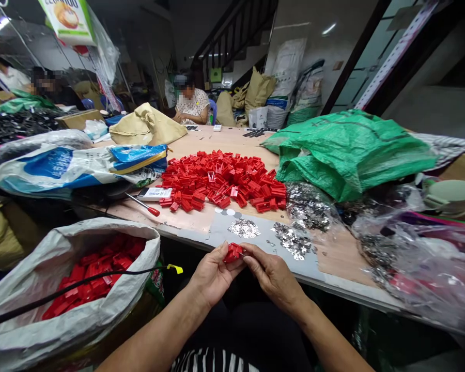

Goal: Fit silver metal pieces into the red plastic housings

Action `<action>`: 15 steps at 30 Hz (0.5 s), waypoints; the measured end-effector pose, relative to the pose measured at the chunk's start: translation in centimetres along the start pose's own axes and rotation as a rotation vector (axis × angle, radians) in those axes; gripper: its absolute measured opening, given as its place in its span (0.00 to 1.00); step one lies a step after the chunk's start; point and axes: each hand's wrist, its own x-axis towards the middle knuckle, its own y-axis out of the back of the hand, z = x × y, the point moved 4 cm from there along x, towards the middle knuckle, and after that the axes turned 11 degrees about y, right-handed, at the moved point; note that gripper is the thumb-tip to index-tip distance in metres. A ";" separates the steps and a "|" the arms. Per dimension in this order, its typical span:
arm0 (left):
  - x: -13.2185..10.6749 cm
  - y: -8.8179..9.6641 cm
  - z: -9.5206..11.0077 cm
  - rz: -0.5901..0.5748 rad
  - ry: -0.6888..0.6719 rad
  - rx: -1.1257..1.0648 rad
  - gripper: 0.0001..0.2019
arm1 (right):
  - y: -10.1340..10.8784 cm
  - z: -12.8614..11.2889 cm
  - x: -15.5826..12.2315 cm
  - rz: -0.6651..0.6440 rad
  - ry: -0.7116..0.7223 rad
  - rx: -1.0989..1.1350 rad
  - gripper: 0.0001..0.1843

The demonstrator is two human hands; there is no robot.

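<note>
A small red plastic housing (233, 252) is gripped in my left hand (216, 274), just in front of the table's near edge. My right hand (273, 274) pinches at the housing's right side, where a thin metal piece seems to show between thumb and forefinger; its exact kind is too small to make out. Beyond the hands, two small heaps of flat metal pieces lie on a grey sheet: a brighter heap (244, 228) and a darker heap (293, 241). Behind them is a large pile of red plastic housings (220, 178).
An open white sack (139, 232) with red housings stands at the lower left, a black cord crossing it. A red-handled screwdriver (145, 205) lies near the pile. Green woven sack (352, 150) and plastic bags (430, 258) crowd the right. A person (194, 103) sits across the table.
</note>
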 end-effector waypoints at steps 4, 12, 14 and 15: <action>-0.1 0.1 -0.1 -0.045 -0.029 -0.002 0.06 | -0.1 0.0 0.7 0.028 0.001 0.061 0.16; -0.8 1.4 1.0 -0.066 -0.094 -0.094 0.05 | -2.0 -0.4 2.4 -0.018 0.025 0.224 0.08; -1.1 1.6 1.2 -0.089 -0.078 -0.123 0.13 | -2.5 -0.8 3.6 0.036 0.059 0.216 0.06; -1.2 1.7 1.2 -0.106 -0.065 -0.134 0.18 | -2.8 -1.2 4.3 0.075 0.070 0.201 0.06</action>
